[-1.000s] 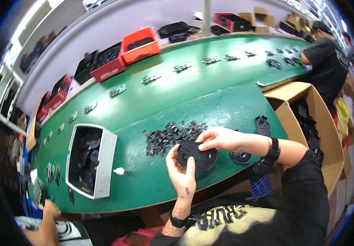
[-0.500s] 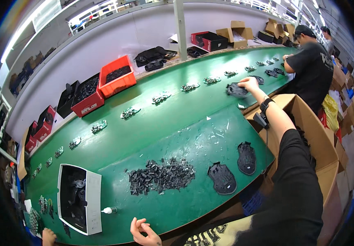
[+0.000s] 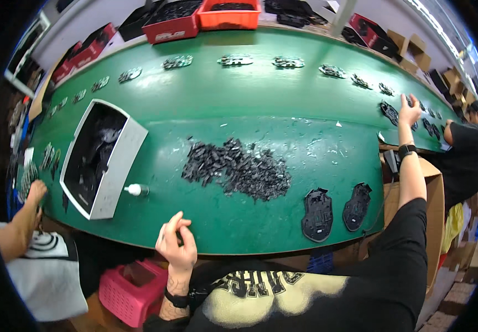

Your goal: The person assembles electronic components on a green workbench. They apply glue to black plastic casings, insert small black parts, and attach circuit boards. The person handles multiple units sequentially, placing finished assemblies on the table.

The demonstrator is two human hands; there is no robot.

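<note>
My right hand (image 3: 409, 112) reaches over the green belt at the far right. Its fingers are apart and appear to hold nothing. Just left of it lies a black mouse bottom shell (image 3: 389, 113); smaller dark pieces behind the fingers are partly hidden. My left hand (image 3: 177, 244) hovers at the near table edge, fingers loosely bent and apart, nothing in them. A pile of small black plastic pieces (image 3: 250, 169) lies beyond it. Two more black mouse shells, a left one (image 3: 317, 216) and a right one (image 3: 356, 207), rest on the table near its right end.
Green circuit boards (image 3: 235, 60) sit in a row along the belt (image 3: 195, 99). A white box (image 3: 118, 171) of black parts and a small white bottle (image 3: 137, 190) stand at left. A cardboard box (image 3: 434, 205) is beside my right arm. Co-workers sit left (image 3: 39, 192) and right (image 3: 455, 144).
The view has swung right and down. My right hand has let go of the mouse shell, which now lies on the belt beside it. My left hand stays near the table edge.
</note>
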